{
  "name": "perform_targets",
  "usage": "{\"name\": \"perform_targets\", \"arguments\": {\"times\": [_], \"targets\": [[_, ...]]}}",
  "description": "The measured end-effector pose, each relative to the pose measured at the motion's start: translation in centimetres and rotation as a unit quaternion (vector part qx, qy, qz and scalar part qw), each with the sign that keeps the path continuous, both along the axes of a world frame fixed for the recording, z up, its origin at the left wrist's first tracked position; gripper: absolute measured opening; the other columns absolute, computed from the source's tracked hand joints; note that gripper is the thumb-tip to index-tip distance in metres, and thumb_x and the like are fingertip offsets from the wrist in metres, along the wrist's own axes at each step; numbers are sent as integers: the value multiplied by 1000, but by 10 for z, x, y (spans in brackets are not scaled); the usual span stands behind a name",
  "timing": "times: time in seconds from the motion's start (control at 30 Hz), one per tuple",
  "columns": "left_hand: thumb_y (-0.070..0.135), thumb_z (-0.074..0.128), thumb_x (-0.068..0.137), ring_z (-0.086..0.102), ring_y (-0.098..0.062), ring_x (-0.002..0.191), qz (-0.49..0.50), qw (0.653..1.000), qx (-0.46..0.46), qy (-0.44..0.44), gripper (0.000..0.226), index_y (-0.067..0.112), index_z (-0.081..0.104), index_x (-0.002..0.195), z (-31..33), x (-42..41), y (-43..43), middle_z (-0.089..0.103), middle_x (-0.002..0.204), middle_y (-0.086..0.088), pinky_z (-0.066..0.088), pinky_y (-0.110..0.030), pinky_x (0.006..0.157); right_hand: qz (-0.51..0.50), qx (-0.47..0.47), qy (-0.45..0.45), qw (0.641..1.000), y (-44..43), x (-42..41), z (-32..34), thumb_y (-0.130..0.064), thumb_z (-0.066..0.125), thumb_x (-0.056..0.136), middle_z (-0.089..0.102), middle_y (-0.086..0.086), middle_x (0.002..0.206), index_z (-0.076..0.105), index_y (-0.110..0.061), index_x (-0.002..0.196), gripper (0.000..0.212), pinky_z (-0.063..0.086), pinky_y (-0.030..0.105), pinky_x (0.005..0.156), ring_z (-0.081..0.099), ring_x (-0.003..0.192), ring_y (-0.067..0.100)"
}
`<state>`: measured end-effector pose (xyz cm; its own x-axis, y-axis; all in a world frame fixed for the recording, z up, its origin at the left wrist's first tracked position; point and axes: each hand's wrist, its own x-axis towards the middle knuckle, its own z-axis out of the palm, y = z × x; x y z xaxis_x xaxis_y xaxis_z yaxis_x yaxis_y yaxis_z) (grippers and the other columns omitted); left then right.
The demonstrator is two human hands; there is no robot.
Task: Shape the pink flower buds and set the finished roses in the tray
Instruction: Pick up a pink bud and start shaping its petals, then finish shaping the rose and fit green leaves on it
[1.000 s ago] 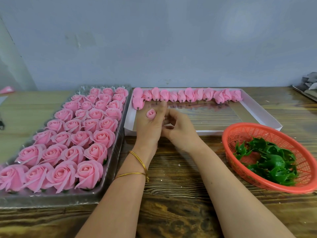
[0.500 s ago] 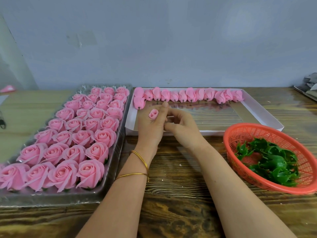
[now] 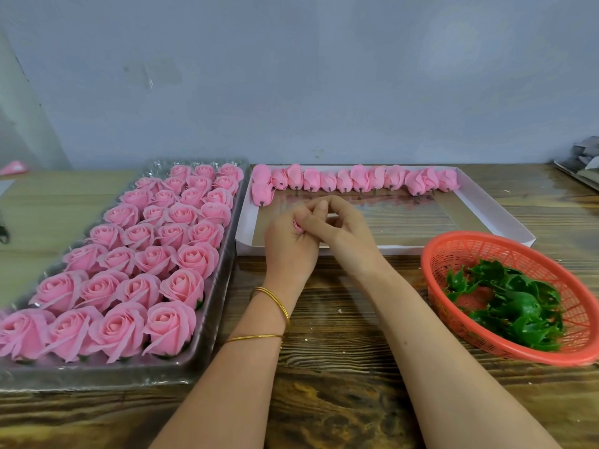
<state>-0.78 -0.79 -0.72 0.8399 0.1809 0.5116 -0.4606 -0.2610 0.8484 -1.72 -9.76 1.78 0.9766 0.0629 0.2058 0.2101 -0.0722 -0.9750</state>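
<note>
A pink bud [image 3: 297,225], just right of the rose tray [image 3: 223,280], is gripped by the left hand [image 3: 289,244] and pinched by the right hand [image 3: 340,226]; petals could be crushed by overtight squeezing.

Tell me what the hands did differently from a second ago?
The left hand closed more around the pink bud, so less of it shows now. The right hand slid left and its fingers now overlap the left hand's over the bud. The roses in the clear tray, the row of buds in the white box and the red basket stayed put.
</note>
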Motion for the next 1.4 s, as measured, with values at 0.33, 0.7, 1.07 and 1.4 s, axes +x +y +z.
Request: {"name": "perform_targets", "arguments": {"times": [0.33,0.7,1.07,1.4], "targets": [[21,60,95,59,16,73,-3,1000,11,-10,14,17,72,88,1,-2,0,61,69,21,40,0,60,17,-11,-13,1000,-1,0,2,-8,66,90,65,13,90,62,-6,93,6,52,46,88,62,91,25],[26,61,94,59,13,69,2,1000,31,1,19,31,68,77,0,1,0,62,61,22,41,-3,59,14,-17,-16,1000,-1,2,0,-8,68,89,64,6,85,63,-4,97,10,52,34,78,60,85,18],[22,53,99,56,-8,61,13,999,7,36,34,9,63,69,-1,3,1,63,63,0,42,-19,54,-6,-56,-6,998,-5,-3,10,-24,64,94,68,-4,74,67,-5,84,21,52,50,94,62,80,12],[25,55,97,33,-10,53,28,999,-6,41,51,-9,44,61,4,-1,1,40,56,-11,28,-20,51,-203,-129,-27,970,-64,-2,50,-9,63,82,65,3,67,65,-15,67,16,54,49,86,60,72,18]]}}
